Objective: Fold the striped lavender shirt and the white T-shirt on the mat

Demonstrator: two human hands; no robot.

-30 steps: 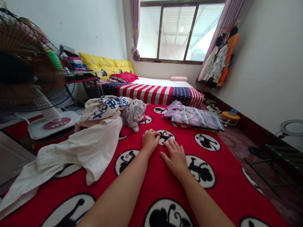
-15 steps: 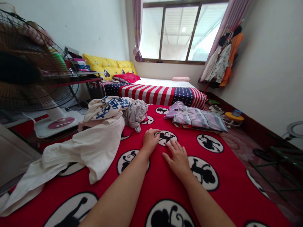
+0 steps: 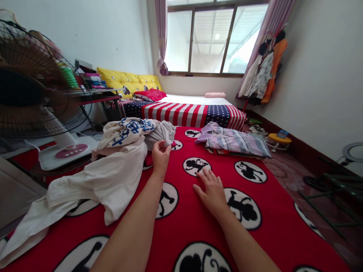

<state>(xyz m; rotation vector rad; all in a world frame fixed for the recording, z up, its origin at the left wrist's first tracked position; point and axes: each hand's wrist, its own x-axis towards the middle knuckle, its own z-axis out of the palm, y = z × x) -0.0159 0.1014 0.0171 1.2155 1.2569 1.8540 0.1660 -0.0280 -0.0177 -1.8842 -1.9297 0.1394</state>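
My left hand (image 3: pixel 160 155) reaches up to a crumpled grey garment (image 3: pixel 160 134) in the heap of laundry, and its fingers pinch the lower edge of the cloth. My right hand (image 3: pixel 212 190) lies flat and open on the red blanket (image 3: pixel 255 219) printed with black monkeys in white circles. A white garment with blue lettering (image 3: pixel 124 130) and a long cream cloth (image 3: pixel 93 181) sit just left of the left hand.
A folded striped pile (image 3: pixel 234 140) lies at the blanket's far right. Behind it is a bed with a flag-pattern cover (image 3: pixel 187 112). A standing fan (image 3: pixel 34 102) spins at the left. Clothes hang on a rack (image 3: pixel 265 71) by the window. Dark metal frames (image 3: pixel 326 192) lie on the floor at the right.
My left hand has lifted off the blanket and moved left and away to the grey garment, closing its fingers on it. My right hand has stayed flat in place.
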